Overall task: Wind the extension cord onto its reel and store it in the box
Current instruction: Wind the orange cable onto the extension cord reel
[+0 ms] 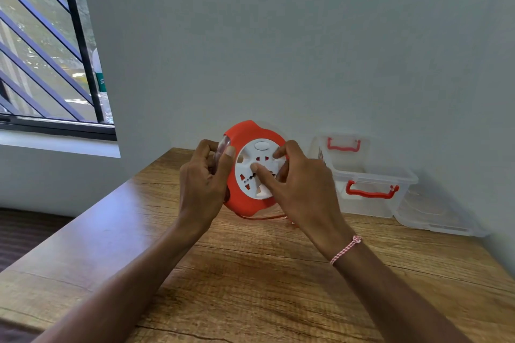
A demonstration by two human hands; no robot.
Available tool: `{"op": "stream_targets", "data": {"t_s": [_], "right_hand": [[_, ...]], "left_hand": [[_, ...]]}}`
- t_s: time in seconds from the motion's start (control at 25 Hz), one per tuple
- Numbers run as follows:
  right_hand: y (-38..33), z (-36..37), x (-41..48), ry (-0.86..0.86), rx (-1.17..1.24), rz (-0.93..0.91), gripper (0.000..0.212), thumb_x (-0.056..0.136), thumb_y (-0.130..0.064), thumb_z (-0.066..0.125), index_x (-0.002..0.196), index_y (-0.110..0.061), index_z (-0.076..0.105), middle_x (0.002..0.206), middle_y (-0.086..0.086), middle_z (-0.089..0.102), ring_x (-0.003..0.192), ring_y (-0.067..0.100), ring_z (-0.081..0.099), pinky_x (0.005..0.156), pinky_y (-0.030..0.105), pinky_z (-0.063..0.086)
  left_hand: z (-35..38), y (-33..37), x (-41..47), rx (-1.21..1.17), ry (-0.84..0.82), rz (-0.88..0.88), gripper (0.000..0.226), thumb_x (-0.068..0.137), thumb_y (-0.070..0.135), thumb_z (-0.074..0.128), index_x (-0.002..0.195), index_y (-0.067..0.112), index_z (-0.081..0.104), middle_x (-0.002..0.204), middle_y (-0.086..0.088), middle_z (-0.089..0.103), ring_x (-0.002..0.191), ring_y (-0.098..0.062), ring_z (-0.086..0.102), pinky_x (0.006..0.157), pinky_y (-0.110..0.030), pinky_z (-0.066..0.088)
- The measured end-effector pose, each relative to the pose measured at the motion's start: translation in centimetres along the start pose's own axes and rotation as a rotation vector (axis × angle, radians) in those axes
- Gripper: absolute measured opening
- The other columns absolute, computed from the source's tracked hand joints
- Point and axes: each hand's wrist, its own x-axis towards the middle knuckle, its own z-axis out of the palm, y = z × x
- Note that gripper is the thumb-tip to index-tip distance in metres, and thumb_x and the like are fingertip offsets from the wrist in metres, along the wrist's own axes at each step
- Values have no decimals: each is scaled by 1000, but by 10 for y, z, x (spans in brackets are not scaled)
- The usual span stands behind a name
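A round orange reel [245, 200] with a white socket face is held upright above the wooden table [250, 273]. My left hand [203, 181] grips its left rim, thumb on the front. My right hand [298, 184] holds the right side, its index finger pressed on the white centre disc. A short length of orange cord [262, 217] hangs below the reel, down to the table. A clear plastic box [370, 175] with red handles stands open at the back right against the wall.
The box's clear lid [434, 217] lies flat to the right of the box near the table's right edge. A white wall runs behind the table. A barred window [47, 44] is at the upper left. The table's left edge drops to a dark floor.
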Motion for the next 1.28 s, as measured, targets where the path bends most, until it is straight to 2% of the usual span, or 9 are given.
{"op": "stream_targets", "data": {"t_s": [0.08,0.2,0.32,0.44,0.76,0.88,0.96,1.12,1.28], "right_hand": [[9,-3,2,-16,-166,-310,52,94,-59,60,134,-27,53,123,1,69,84,16,74,65,22,60],[17,-4,5,-136,-359,-525,61,95,-49,66,149,-34,43,136,9,63,90,27,75,63,34,64],[17,-8,5,-115,-449,-594,72,84,-46,79,149,-32,50,123,13,72,86,29,77,62,37,62],[15,-12,5,-31,-398,-595,65,77,-46,85,137,-28,64,107,9,79,78,27,78,64,35,62],[11,-9,2,-95,-185,-344,71,79,-69,70,139,-33,60,108,4,79,86,24,77,83,34,62],[11,-4,0,-40,-171,-306,71,78,-74,68,133,-29,61,104,2,80,77,21,76,72,29,61],[7,-2,-2,-9,-130,-242,70,78,-75,66,127,-26,59,104,1,78,73,20,75,63,23,60],[-3,3,-3,-46,81,110,62,77,-71,71,117,-27,52,102,-12,63,66,5,66,47,5,46],[-6,4,0,-126,482,399,54,81,-65,72,111,-24,52,79,-5,75,42,9,68,38,11,45]], "left_hand": [[-3,-1,3,7,27,-14,34,96,64,51,96,30,55,77,3,74,68,-14,77,53,-36,64],[-6,-1,4,-2,22,-41,43,96,64,53,101,22,58,80,4,76,69,-12,78,56,-37,66],[-5,-2,3,-5,-21,-33,40,100,58,57,103,18,59,84,4,77,70,-13,79,57,-38,67],[-2,-1,0,-9,-41,-17,41,96,60,54,101,19,59,82,8,76,70,-11,79,54,-27,63],[0,-1,-3,-12,-43,-5,40,96,59,54,94,19,58,72,8,70,63,-13,73,49,-23,55],[1,-3,-4,-10,-43,-3,46,97,59,53,96,13,60,76,1,73,66,-17,75,50,-31,59],[2,-1,-5,-17,-39,11,42,97,58,54,96,16,59,77,4,73,67,-15,75,50,-26,57],[5,2,-8,-24,-27,38,40,98,57,54,100,18,59,82,4,75,69,-15,77,54,-31,64],[7,5,-10,-17,6,57,47,97,69,53,101,22,57,78,7,73,68,-10,77,52,-23,61]]}}
